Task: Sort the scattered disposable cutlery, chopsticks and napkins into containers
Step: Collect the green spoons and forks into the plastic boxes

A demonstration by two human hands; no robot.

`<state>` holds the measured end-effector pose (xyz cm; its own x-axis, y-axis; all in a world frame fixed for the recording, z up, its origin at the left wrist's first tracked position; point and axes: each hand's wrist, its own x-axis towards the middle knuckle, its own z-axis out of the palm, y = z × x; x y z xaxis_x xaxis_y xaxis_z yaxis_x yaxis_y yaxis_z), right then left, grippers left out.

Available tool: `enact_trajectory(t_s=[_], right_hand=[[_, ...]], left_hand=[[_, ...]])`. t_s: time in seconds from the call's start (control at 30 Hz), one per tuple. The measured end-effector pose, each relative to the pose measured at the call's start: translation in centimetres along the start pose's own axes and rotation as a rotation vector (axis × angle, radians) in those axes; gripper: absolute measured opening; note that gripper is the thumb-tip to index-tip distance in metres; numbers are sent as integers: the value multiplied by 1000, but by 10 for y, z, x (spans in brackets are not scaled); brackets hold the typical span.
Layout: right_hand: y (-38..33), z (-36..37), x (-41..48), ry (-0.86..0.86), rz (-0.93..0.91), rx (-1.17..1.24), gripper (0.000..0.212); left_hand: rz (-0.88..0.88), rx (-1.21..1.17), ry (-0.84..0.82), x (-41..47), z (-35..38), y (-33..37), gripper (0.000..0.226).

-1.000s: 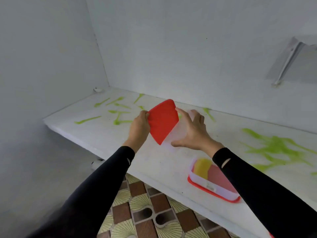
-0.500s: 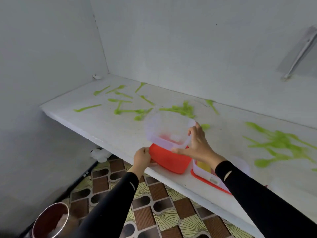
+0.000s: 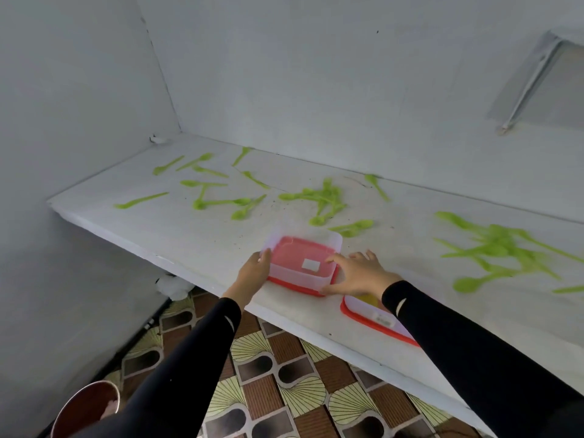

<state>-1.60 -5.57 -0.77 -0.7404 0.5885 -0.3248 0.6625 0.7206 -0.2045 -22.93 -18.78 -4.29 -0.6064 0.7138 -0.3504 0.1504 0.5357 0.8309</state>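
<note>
A clear plastic container (image 3: 303,259) stands on its red lid (image 3: 297,287) close to the front edge of the white shelf (image 3: 189,241). My left hand (image 3: 252,271) holds its left wall. My right hand (image 3: 357,275) grips its right front corner, index finger on the rim and thumb low at the front. Green plastic spoons lie scattered behind: a loose group at the left (image 3: 202,191), a cluster in the middle (image 3: 322,200) and a big pile at the right (image 3: 499,248).
A second clear container on a red lid (image 3: 373,317), with something yellow inside, sits right of the first, partly under my right forearm. Below the shelf are a patterned tile floor (image 3: 284,374) and a metal bowl (image 3: 85,406) at the bottom left. Walls close in the left and back.
The red lid came off the container in the air and went underneath it. Container and lid now rest on the shelf, both hands still on them.
</note>
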Motion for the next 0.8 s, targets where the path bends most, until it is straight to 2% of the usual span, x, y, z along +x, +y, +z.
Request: enact_trajectory(t_s=[0.07, 0.17, 0.33, 0.4, 0.47, 0.57, 0.63, 0.8], right_hand=[[-1, 0, -2, -6, -13, -23, 79], [-5, -6, -7, 3, -57, -35, 71], [-6, -12, -14, -67, -117, 45, 83], [-1, -17, -15, -81, -127, 152, 88], [12, -22, -16, -20, -135, 262, 85], [35, -34, -23, 131, -101, 404, 64], [63, -41, -33, 183, -38, 458, 51], [151, -49, -74, 249, 130, 572, 32]], left_hand=[[7, 16, 14, 3, -1, -2, 57], [45, 53, -15, 4, -7, -1, 47], [59, 145, -29, 6, -14, 10, 45], [124, 244, 92, 10, -11, 23, 43], [258, 280, 248, 14, -1, 42, 34], [433, 302, 379, 13, 25, 77, 24], [529, 289, 308, 15, 54, 107, 23], [672, 248, -37, 7, 161, 163, 20]])
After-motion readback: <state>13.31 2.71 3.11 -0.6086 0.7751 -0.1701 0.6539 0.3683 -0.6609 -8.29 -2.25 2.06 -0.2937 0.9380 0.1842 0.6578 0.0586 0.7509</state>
